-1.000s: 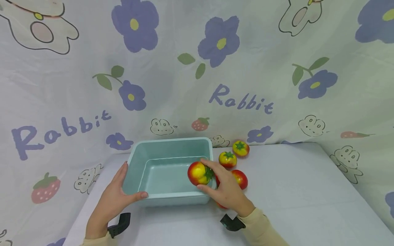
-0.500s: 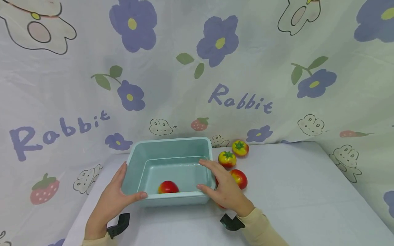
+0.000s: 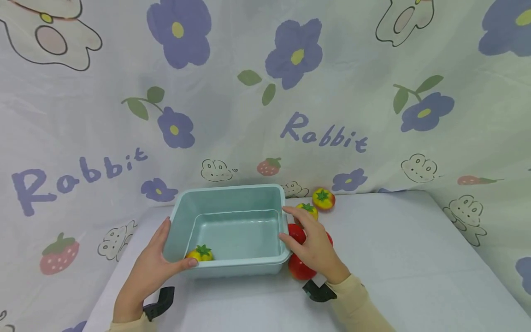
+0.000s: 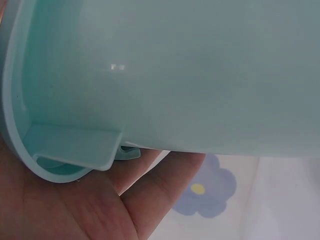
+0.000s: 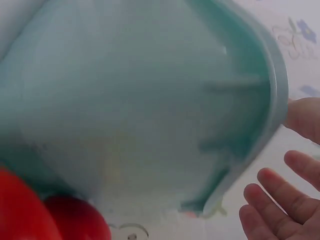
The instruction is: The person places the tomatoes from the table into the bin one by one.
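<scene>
A pale teal plastic bin (image 3: pixel 244 263) stands on the table. My left hand (image 3: pixel 151 269) holds its front left corner, thumb on the front rim and fingers along the side wall. In the left wrist view, the palm lies against the bin's rim (image 4: pixel 7 100). One yellow-topped toy tomato (image 3: pixel 201 254) with a green calyx lies inside, partly hidden by the front wall and thumb. Beside the right rim is my right hand (image 3: pixel 317 246), holding nothing, its fingers spread apart. Red tomatoes (image 3: pixel 302 267) lie under and around it; the right wrist view shows two (image 5: pixel 75 220).
Behind the right hand, another tomato (image 3: pixel 309 211) sits near the bin, with one more (image 3: pixel 323 199) by the backdrop. A printed cloth (image 3: pixel 232 115) hangs behind the white-covered table (image 3: pixel 398 258).
The right hand let go of a tomato over the bin. That tomato rolled left across the bin's floor to the front left. The right hand then moved right, out past the rim.
</scene>
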Demonstrator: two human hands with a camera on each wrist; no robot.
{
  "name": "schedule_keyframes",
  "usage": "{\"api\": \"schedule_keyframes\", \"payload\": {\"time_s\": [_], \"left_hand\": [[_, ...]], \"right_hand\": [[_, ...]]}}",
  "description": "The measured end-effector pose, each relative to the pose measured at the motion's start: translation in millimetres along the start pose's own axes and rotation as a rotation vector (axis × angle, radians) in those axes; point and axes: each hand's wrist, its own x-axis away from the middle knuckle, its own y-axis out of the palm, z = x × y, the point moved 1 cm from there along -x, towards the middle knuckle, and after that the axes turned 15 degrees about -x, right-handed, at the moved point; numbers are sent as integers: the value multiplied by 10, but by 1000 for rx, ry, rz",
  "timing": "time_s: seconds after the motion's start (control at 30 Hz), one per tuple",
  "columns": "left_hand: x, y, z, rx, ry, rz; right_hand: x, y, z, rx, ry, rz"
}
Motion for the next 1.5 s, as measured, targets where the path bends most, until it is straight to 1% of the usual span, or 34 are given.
{"api": "schedule_keyframes", "payload": {"time_s": [0.17,0.23,0.4,0.47,0.63,0.73,0.83,1.0,1.23,1.33,1.5], "left_hand": [[8,7,-13,1,-2,-5],[10,11,-26,4,1,-6],[5,17,-36,12,5,-8],[1,19,-31,13,4,-9],[2,15,-17,5,3,-13],[4,5,-11,1,5,-12],[5,-4,-6,-1,8,-10],[7,-7,-6,3,3,-15],[3,-8,-3,4,0,-19],[1,-10,-3,0,3,-17],[1,-8,-4,1,2,-18]], "right_hand": [[-36,-132,105,-15,18,44],[-44,-182,137,-13,43,60],[-55,-299,185,-62,115,82],[-54,-353,199,-69,129,82],[-34,-514,263,-16,140,83],[-26,-595,302,0,172,85],[-21,-646,337,7,224,68],[-10,-694,371,5,312,2],[20,-747,472,33,465,-61],[31,-755,522,33,503,-72],[50,-749,596,36,528,-98]]}}
